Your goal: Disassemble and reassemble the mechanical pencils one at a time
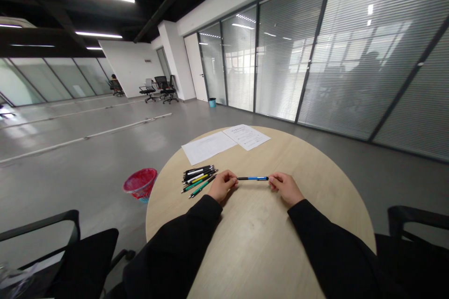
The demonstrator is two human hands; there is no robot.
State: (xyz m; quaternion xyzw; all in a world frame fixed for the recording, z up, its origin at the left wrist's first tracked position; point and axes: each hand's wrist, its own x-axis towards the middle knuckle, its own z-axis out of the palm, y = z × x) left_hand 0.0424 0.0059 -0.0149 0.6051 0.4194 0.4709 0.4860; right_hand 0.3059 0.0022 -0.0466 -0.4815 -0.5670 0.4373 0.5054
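Observation:
A blue-and-black pen (pixel 253 178) lies level between my hands, with my left hand (pixel 222 185) closed on its left end and my right hand (pixel 285 188) closed on its right end. Just left of my left hand, a loose pile of several pens (pixel 198 180) in black, yellow and green rests on the round light-wood table (pixel 266 243). The pile nearly reaches my left fingers. Two printed paper sheets (pixel 208 147) (pixel 246 137) lie beyond, near the far edge of the table.
A red wastebasket (pixel 140 184) stands on the grey floor left of the table. Black office chairs (pixel 84 252) (pixel 414 238) sit on either side of me. Far back, a seated person (pixel 114 83) is near several more chairs, and glass partitions with blinds line the right.

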